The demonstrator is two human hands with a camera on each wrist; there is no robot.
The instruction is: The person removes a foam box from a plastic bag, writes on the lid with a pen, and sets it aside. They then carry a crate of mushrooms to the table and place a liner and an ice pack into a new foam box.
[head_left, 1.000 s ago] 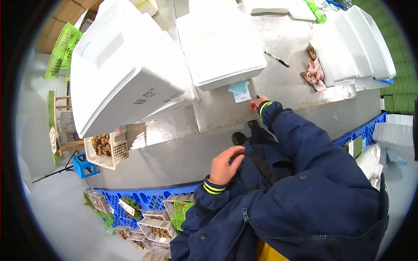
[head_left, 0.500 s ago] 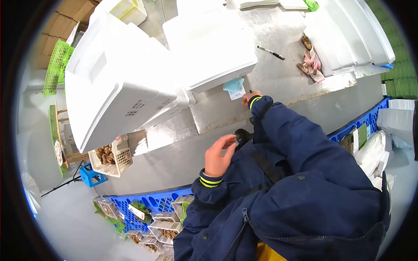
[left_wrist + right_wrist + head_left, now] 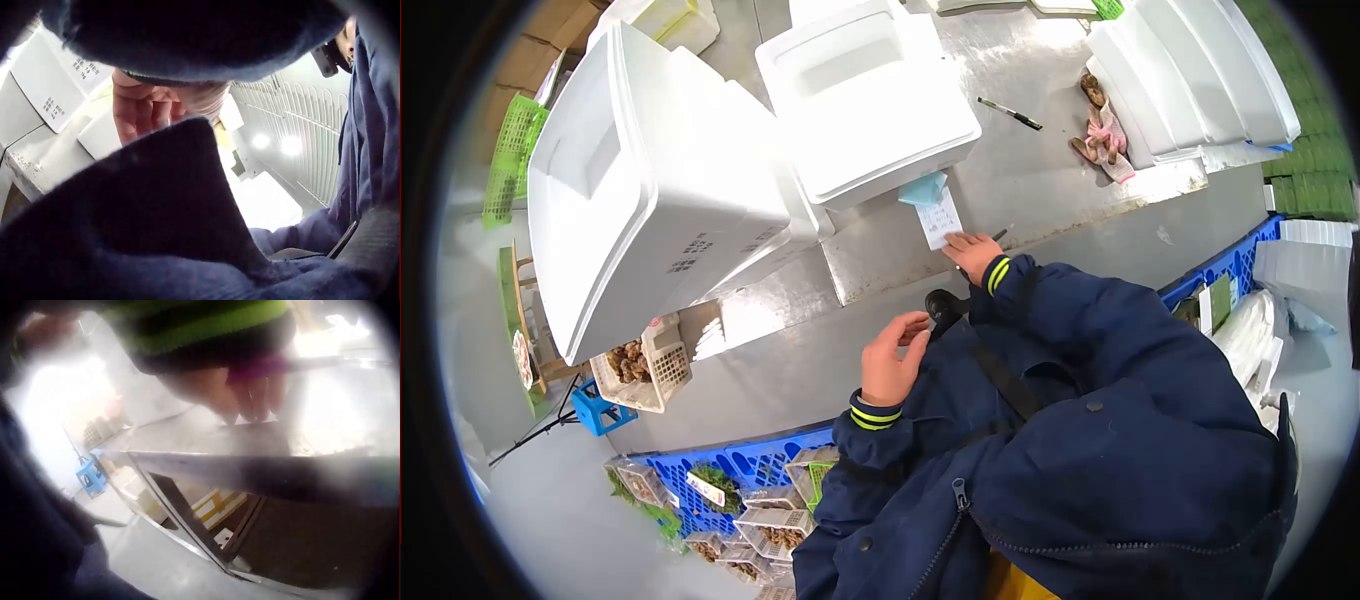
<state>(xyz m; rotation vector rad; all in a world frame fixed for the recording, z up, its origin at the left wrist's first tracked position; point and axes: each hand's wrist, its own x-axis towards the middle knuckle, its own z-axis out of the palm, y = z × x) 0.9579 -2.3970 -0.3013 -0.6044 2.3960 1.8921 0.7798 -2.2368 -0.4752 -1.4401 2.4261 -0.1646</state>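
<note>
On the metal table, my right hand [image 3: 973, 255] touches the lower edge of a white paper slip [image 3: 941, 220] with its fingertips. A thin dark pen [image 3: 1000, 234] sticks out beside that hand, held in it; the right wrist view blurs the hand [image 3: 228, 394] and the pen [image 3: 322, 361]. The slip's upper end meets a light blue piece [image 3: 923, 188] at the front of a white foam box [image 3: 870, 110]. My left hand [image 3: 890, 365], also in the left wrist view [image 3: 153, 106], hangs in front of my body with loosely bent fingers, holding nothing.
Tilted white foam boxes [image 3: 670, 190] stand at the left, stacked ones [image 3: 1190, 80] at the right. Another pen [image 3: 1010, 113] and a pinkish glove [image 3: 1105, 140] lie on the table. A crate [image 3: 668, 370] of brown pieces is at lower left.
More of the paper slip shows below the light blue piece, and my right hand is at its lower end, its fingers more spread. The left hand has barely moved; the view has shifted slightly.
</note>
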